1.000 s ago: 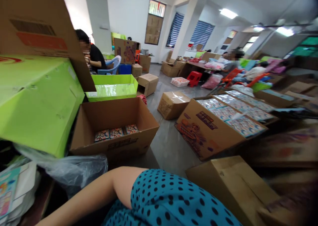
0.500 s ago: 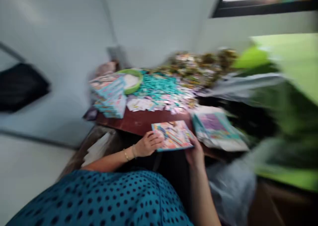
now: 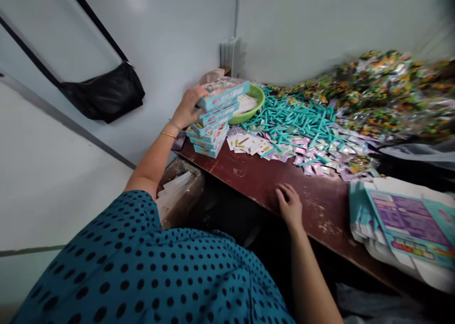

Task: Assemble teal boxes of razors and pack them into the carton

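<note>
My left hand (image 3: pixel 190 106) is closed on the left end of a flat printed cardboard box (image 3: pixel 227 94) with light blue sides. That box sits on top of a stack of similar boxes (image 3: pixel 209 139) at the table's left end; whether it rests fully on them I cannot tell. My right hand (image 3: pixel 290 206) is by the front edge of the dark red table (image 3: pixel 256 177), empty, its fingers loosely bent and apart. Beside the stack stands a green bowl (image 3: pixel 260 101) with white pieces in it. Printed white cards (image 3: pixel 245 143) lie in front of the bowl.
Teal sticks (image 3: pixel 298 115) are heaped mid-table, with small pink and pale sachets (image 3: pixel 320 160) before them. Shiny multicoloured packets (image 3: pixel 380 87) pile up behind. Flattened printed cartons (image 3: pixel 408 224) lie at right. A lined bin (image 3: pixel 195 186) stands below left; a black bag (image 3: pixel 106 91) hangs on the wall.
The box held between both hands has gone left onto the stack with my left hand. My right hand has let go of it and stays near the table edge. The view has turned left.
</note>
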A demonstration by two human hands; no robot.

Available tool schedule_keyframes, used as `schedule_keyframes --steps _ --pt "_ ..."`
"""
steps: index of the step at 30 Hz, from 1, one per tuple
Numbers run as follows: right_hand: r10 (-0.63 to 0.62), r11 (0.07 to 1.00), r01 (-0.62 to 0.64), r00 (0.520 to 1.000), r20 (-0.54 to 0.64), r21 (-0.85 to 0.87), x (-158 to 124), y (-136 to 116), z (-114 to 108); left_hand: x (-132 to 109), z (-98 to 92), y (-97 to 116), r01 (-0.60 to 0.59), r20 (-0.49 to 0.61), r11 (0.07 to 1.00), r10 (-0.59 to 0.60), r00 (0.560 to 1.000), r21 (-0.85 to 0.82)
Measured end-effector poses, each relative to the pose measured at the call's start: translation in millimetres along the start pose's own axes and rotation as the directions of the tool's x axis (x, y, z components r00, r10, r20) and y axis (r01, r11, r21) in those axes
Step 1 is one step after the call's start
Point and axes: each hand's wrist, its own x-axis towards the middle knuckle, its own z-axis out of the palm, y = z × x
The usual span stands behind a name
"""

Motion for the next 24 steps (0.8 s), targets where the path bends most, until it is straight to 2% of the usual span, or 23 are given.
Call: schedule_keyframes --steps 2,5,8,10,14,18,21,24 --pt "-0.074 0.992 0.081 0.994 0.075 -0.100 -13.8 22.8 5.6 0.4 3.2 -16.4 0.079 0.010 0.994 -0.079 0.997 -0.081" --pt "-0.175 0.968 0.198 0.973 0.151 -0.154 -25.4 32.7 7.1 -3.6 10.3 -30.2 0.065 0.003 0.994 -0.065 0.998 -0.092" --pt "-0.210 0.953 0.233 0.969 0.133 -0.191 -26.2 29.9 6.7 -0.4 8.6 -41.2 -0.021 0.034 1.000 0.021 0.999 0.003" --pt "-0.225 0.946 0.246 0.967 0.122 -0.212 -25.2 28.8 7.3 3.6 2.7 -49.6 -0.036 0.010 0.999 0.036 0.999 0.041" --pt "-0.241 0.936 0.266 0.962 0.129 -0.231 -25.3 29.7 8.8 5.3 -10.3 -62.5 0.030 -0.076 0.999 -0.032 0.997 -0.021" --pt "-0.259 0.929 0.281 0.959 0.120 -0.242 -26.3 30.7 9.3 -0.9 -15.1 -63.0 0.102 -0.102 0.987 -0.115 0.988 -0.124" --pt "-0.265 0.928 0.285 0.958 0.113 -0.241 -26.7 31.0 9.5 -9.8 -14.8 -60.4 0.057 -0.141 0.997 -0.064 0.988 -0.047" --pt "-0.281 0.920 0.302 0.953 0.115 -0.251 -27.1 30.6 9.6 -27.6 -10.0 -59.3 0.019 -0.258 0.991 0.017 0.966 0.135"
